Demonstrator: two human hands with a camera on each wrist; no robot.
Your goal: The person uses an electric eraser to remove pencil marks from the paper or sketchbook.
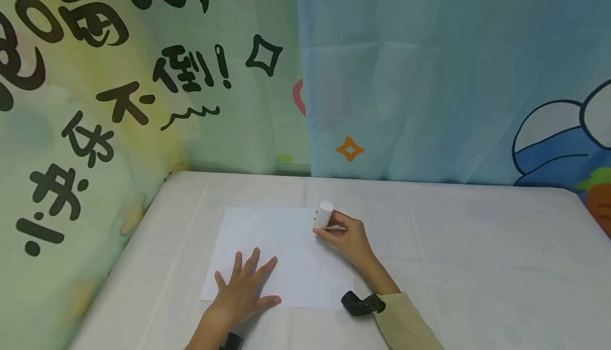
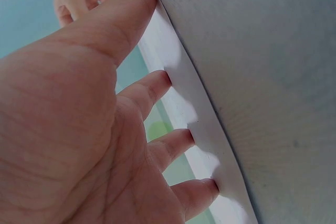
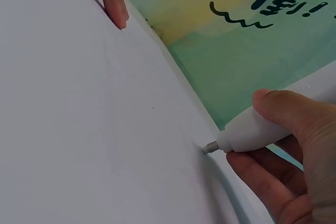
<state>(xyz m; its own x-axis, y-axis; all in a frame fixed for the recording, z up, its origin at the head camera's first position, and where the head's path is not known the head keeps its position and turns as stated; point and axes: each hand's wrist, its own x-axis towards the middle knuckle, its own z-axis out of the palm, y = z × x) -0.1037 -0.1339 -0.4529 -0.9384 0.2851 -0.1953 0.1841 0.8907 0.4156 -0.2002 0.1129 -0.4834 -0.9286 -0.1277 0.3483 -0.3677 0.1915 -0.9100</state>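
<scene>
A sheet of white paper (image 1: 296,265) lies flat on the white-covered table. My left hand (image 1: 244,290) rests on its lower left part with the fingers spread wide; in the left wrist view the fingertips (image 2: 163,78) press on the paper near its edge. My right hand (image 1: 350,239) grips a thick white electric eraser (image 1: 324,214) at the paper's upper right. In the right wrist view, thumb and fingers pinch the electric eraser (image 3: 252,129) near its tapered end, its short grey tip (image 3: 210,147) right at the paper's surface.
The white tablecloth (image 1: 477,265) spreads to the right and ends at a far edge. Behind it hang a blue curtain (image 1: 420,74) and a green-yellow printed cloth (image 1: 229,138) with black characters. A black wrist camera (image 1: 360,304) sits on the right sleeve.
</scene>
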